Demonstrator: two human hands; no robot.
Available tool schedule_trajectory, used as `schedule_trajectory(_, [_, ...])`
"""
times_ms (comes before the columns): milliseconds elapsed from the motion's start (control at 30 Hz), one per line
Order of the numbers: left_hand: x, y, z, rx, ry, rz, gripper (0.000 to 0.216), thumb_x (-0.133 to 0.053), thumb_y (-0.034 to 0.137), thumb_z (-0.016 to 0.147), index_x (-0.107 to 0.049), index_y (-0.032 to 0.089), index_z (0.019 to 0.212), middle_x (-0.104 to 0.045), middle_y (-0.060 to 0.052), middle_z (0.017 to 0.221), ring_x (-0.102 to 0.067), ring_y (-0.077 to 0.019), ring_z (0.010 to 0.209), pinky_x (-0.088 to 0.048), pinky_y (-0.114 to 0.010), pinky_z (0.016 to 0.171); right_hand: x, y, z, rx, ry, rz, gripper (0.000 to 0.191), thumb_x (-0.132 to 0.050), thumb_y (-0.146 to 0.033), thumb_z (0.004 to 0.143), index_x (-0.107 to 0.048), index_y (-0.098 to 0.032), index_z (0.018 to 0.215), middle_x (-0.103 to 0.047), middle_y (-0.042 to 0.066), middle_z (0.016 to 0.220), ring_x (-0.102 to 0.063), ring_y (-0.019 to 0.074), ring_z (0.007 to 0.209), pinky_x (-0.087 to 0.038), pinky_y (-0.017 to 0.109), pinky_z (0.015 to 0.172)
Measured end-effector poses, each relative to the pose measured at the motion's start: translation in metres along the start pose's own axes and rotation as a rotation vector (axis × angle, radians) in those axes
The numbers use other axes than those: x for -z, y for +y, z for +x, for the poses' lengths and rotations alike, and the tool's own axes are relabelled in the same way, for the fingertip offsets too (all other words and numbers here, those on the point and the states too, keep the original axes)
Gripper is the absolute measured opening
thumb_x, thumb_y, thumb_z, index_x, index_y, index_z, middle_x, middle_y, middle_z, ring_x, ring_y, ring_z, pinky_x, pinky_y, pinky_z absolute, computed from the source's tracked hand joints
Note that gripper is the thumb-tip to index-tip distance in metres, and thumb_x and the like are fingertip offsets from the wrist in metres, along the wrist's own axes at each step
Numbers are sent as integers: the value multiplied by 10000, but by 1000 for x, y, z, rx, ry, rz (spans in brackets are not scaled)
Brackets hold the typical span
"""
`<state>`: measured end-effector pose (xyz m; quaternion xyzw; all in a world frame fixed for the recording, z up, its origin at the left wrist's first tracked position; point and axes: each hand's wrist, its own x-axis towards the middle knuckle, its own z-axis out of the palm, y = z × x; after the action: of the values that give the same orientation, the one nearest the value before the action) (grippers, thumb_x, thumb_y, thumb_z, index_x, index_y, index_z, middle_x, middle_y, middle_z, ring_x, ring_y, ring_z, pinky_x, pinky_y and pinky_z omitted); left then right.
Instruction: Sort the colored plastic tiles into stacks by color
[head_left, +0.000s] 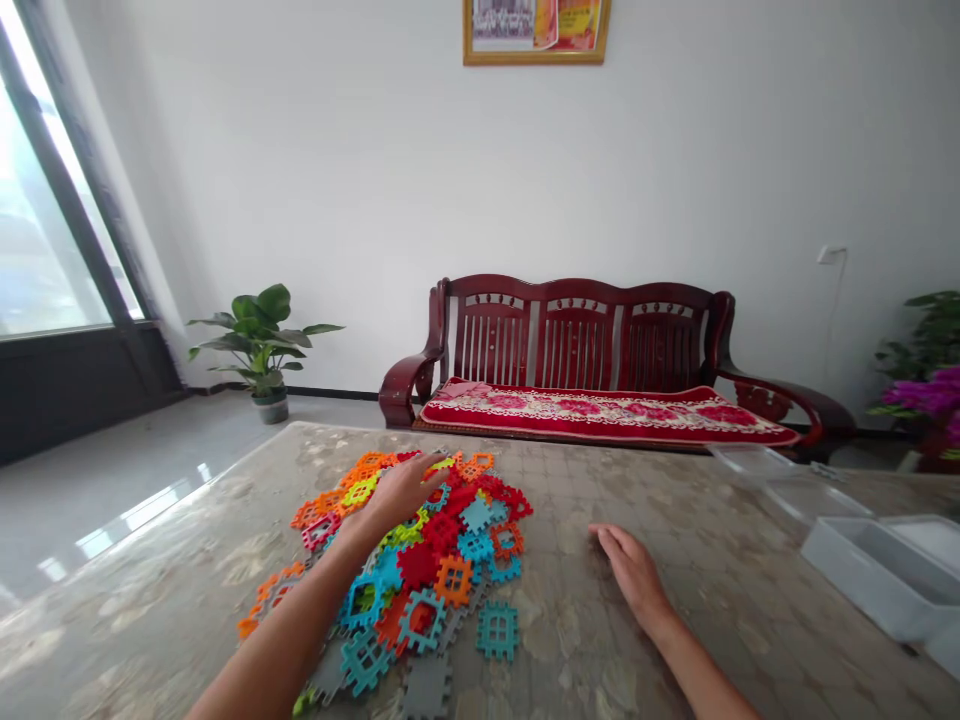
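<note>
A heap of flat plastic interlocking tiles (pixel 442 535) with notched edges lies on the table, in red, orange, blue, yellow-green and grey. Over the far part of this heap reaches my left hand (pixel 405 488), fingers stretched out and partly hiding the tiles below; whether it touches them I cannot tell. My right hand (pixel 634 575) rests on its side on the tabletop, right of the heap, fingers extended and holding nothing. Between the hands, nearer me, a teal window-shaped tile (pixel 497 630) lies apart. A plain grey tile (pixel 426 688) sits at the near edge of the heap.
The table has a patterned cover (pixel 555 600). At its right stand translucent plastic boxes (pixel 885 570), with clear lids (pixel 814 500) beyond. Behind the table is a dark red wooden bench (pixel 574 345) with a red cloth; a potted plant (pixel 266 345) stands at left.
</note>
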<state>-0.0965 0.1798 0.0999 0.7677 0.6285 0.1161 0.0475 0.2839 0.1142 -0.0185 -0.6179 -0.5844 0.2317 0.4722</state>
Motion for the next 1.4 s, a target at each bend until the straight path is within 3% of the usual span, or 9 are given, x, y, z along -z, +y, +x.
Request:
schedule_trajectory(267, [-49,79,-109,-311,33,-16,505,-565,417,914,-553,309,1407,-486,-109,1515,-424,-329,1403,-315,-548,1155,-6,6,-21,166,-113,-170,496,-373,-497,890,-764,-221,1019,-713,111,1189,-607,286,1163,-415,478,1076])
schedule_trajectory(433, [-89,122,-130,-494,-63,10,743,-581,654,834,-427,347,1492,-314,-138,1616,-210,-388,1496,-125,-699,1157,-5,6,-25,203,-121,-210,468,-369,-484,916,-763,-241,985,-709,94,1192,-612,273,1159,-419,462,1071])
schedule_trajectory(567, [-106,124,-126,-472,-84,74,677,-529,633,879,-447,344,1485,-317,-132,1616,-199,-387,1499,-97,-693,1163,-5,6,-23,199,-103,-190,476,-366,-497,922,-762,-239,979,-714,94,1180,-621,263,1147,-429,442,1062])
schedule_trajectory(733, [-101,109,-119,-424,-52,137,516,-482,464,964,-464,368,1471,-384,-115,1585,-304,-357,1465,-206,-665,1149,-4,6,-22,189,-97,-170,492,-377,-521,907,-766,-222,950,-719,113,1165,-630,278,1132,-432,464,1055])
schedule_trajectory(900, [-50,72,-123,-497,1,80,544,-528,519,936,-446,434,1466,-364,-22,1605,-273,-295,1488,-256,-549,1180,-3,9,-21,175,-96,-121,502,-382,-543,901,-767,-221,935,-734,112,1132,-637,277,1116,-438,464,1051])
schedule_trajectory(1067, [-10,-36,-135,186,231,228,555,-432,523,967,-424,371,1500,-320,-52,1625,-166,-331,1518,-111,-584,1195,-3,11,-21,165,-84,-113,505,-387,-556,896,-766,-225,940,-743,107,1114,-646,273,1097,-453,450,1039])
schedule_trajectory(1167, [-16,-96,-147,549,145,196,578,-358,554,973,-372,378,1523,-286,-76,1637,-185,-379,1505,-189,-663,1129,-4,11,-21,166,-84,-130,503,-382,-548,899,-767,-227,942,-741,104,1122,-644,271,1109,-451,448,1043])
schedule_trajectory(1267, [-32,-120,-155,590,60,93,585,-241,559,990,-338,378,1538,-334,-81,1617,-265,-358,1484,-248,-635,1113,-4,11,-22,181,-90,-155,493,-379,-526,906,-765,-222,958,-738,104,1129,-640,272,1117,-449,455,1046])
schedule_trajectory(1400, [-49,-101,-150,587,56,87,605,-228,588,978,-390,371,1520,-384,-75,1592,-268,-345,1484,-207,-555,1159,-5,9,-23,227,-95,-214,473,-371,-479,913,-753,-217,1011,-735,102,1128,-641,270,1108,-456,459,1039])
